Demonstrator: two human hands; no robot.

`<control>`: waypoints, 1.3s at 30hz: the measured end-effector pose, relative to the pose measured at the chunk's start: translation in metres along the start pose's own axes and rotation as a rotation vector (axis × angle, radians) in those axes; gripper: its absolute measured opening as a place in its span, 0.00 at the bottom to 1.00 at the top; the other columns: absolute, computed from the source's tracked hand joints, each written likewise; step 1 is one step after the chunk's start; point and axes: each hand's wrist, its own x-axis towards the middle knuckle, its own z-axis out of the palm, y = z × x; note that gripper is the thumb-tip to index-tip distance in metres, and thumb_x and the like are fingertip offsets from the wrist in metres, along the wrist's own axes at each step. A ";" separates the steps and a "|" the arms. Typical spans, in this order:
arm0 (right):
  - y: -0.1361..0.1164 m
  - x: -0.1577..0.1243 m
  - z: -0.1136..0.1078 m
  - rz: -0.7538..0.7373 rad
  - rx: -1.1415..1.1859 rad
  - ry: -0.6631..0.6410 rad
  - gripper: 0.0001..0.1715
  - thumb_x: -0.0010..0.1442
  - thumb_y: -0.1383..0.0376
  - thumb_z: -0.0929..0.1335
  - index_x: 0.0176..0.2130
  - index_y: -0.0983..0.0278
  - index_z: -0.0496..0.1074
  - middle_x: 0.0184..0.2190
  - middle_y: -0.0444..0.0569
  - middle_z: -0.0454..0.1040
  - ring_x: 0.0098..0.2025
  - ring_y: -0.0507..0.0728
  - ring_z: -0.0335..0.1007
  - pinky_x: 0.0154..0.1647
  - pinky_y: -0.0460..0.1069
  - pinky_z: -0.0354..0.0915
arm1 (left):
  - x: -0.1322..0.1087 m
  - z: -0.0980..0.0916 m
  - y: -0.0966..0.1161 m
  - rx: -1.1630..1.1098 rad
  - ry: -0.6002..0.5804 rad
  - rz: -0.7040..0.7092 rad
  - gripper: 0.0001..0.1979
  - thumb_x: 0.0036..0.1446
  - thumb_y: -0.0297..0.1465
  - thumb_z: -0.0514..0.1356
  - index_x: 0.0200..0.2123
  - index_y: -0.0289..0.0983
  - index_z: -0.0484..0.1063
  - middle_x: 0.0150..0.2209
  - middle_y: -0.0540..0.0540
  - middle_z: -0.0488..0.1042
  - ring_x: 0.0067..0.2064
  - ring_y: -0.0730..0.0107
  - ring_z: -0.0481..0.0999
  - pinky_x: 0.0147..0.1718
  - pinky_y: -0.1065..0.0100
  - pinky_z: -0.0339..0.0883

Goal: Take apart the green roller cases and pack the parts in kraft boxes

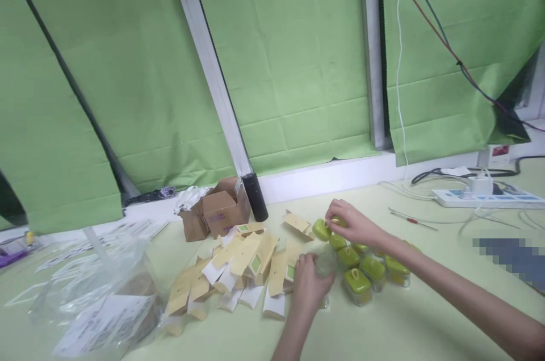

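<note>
My left hand (pixel 312 284) is wrapped round a clear jar (pixel 326 263) whose top shows no lid. Just above and right of it, the fingers of my right hand (pixel 351 222) are closed at the loop of a green lid (pixel 321 230). Beside them stands a cluster of several small clear containers with green lids and pale loops, among them a front container (pixel 358 287). Left of my left hand lies a heap of opened yellow cardboard sleeves (pixel 238 259) with white undersides; one loose sleeve (pixel 298 225) lies behind the jar.
A torn brown carton (pixel 223 210) and a black cylinder (pixel 255 197) stand at the back. A clear plastic bag (pixel 106 293) with printed paper lies at left. A white power strip (pixel 489 198), cables and a thin red-marked rod (pixel 412 220) lie at right.
</note>
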 end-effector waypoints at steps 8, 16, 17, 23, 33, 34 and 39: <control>0.003 -0.054 -0.020 -0.043 0.205 -0.381 0.07 0.51 0.72 0.64 0.24 0.63 0.67 0.41 0.47 0.71 0.40 0.55 0.70 0.38 0.48 0.66 | -0.026 -0.008 0.026 0.001 -0.126 0.295 0.35 0.31 0.45 0.68 0.47 0.43 0.66 0.54 0.42 0.60 0.57 0.46 0.54 0.57 0.52 0.48; 0.002 -0.066 0.010 0.035 0.230 -0.444 0.07 0.53 0.71 0.61 0.27 0.63 0.66 0.35 0.46 0.69 0.35 0.54 0.68 0.36 0.49 0.64 | -0.022 0.012 0.019 0.082 -0.087 0.373 0.17 0.43 0.33 0.59 0.41 0.42 0.67 0.53 0.42 0.63 0.58 0.51 0.56 0.60 0.48 0.37; 0.001 -0.064 0.009 0.028 0.234 -0.464 0.06 0.52 0.71 0.62 0.27 0.63 0.66 0.35 0.46 0.69 0.35 0.54 0.67 0.36 0.48 0.64 | -0.021 0.012 0.018 0.082 -0.088 0.380 0.17 0.43 0.33 0.59 0.41 0.42 0.67 0.51 0.42 0.65 0.57 0.51 0.56 0.59 0.49 0.38; -0.003 -0.062 0.003 0.035 0.219 -0.540 0.06 0.54 0.70 0.62 0.29 0.62 0.66 0.31 0.44 0.68 0.32 0.54 0.64 0.32 0.49 0.61 | -0.020 0.008 0.019 0.087 -0.107 0.436 0.16 0.42 0.31 0.59 0.38 0.42 0.68 0.46 0.44 0.70 0.55 0.52 0.59 0.59 0.49 0.38; 0.005 -0.066 0.011 0.208 0.420 -0.528 0.06 0.57 0.66 0.60 0.29 0.58 0.63 0.27 0.42 0.64 0.33 0.56 0.63 0.36 0.51 0.61 | -0.025 0.003 0.018 0.089 -0.112 0.485 0.19 0.42 0.28 0.58 0.41 0.43 0.70 0.45 0.45 0.72 0.56 0.50 0.59 0.59 0.47 0.37; 0.006 -0.065 0.011 0.231 0.464 -0.519 0.06 0.58 0.66 0.59 0.29 0.58 0.63 0.28 0.42 0.64 0.33 0.56 0.63 0.36 0.51 0.62 | -0.025 0.003 0.017 0.085 -0.111 0.487 0.19 0.43 0.29 0.58 0.42 0.44 0.70 0.45 0.45 0.72 0.56 0.50 0.59 0.59 0.47 0.36; 0.010 -0.059 0.010 0.341 0.695 -0.438 0.06 0.57 0.62 0.59 0.28 0.59 0.62 0.29 0.42 0.65 0.34 0.55 0.64 0.37 0.49 0.62 | -0.023 0.003 0.016 0.065 -0.101 0.480 0.24 0.43 0.41 0.63 0.47 0.47 0.68 0.47 0.48 0.71 0.55 0.49 0.58 0.58 0.47 0.37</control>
